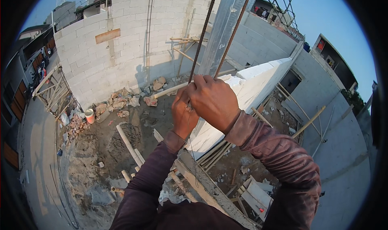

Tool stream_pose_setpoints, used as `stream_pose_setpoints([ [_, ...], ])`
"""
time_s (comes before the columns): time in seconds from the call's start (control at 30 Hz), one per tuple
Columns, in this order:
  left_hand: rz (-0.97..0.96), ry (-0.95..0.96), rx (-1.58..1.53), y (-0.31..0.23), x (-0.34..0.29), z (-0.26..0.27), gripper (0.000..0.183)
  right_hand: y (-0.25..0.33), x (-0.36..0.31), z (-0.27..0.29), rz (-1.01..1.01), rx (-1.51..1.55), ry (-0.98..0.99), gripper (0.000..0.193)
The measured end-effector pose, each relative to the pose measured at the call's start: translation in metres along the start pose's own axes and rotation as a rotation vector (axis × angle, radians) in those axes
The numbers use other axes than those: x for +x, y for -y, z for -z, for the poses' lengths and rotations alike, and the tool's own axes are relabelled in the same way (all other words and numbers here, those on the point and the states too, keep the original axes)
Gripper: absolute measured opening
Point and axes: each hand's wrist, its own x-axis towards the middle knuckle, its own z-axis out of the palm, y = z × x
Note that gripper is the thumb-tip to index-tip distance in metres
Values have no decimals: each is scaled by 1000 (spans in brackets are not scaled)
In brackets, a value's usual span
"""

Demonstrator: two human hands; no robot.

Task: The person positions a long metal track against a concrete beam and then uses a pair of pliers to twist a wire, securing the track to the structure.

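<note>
**Both hands at rebar above block wall**

Left hand (pixel 184 115) and right hand (pixel 213 100) are closed close together around the two thin rusty steel reinforcing bars (pixel 201 38) that rise in front of the person. Right hand covers the left's fingers; probably pinching thin tie wire, too small to confirm. Bars run up beside a grey metal formwork panel (pixel 223 26), likely held steady for tying. Directly beneath sits the top of a white lightweight-block wall (pixel 258 78). Far below: dirt ground (pixel 101 149) with rubble, timber props, white bucket (pixel 89 116). Open-air building site, blue sky.
</note>
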Motion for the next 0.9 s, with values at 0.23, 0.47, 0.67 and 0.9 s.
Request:
stream_pose_setpoints([
  [0.23,196,31,-217,-9,9,5,45,5,-38,-24,-161,173,-155,16],
  [0.47,133,-18,-190,-5,6,0,45,14,-34,-21,-225,121,-149,14],
  [0.67,53,-22,-132,0,6,0,42,19,-19,-13,-319,60,1,18],
  [0.9,132,-67,-219,1,5,-7,39,33,-24,-25,-683,367,-181,19],
])
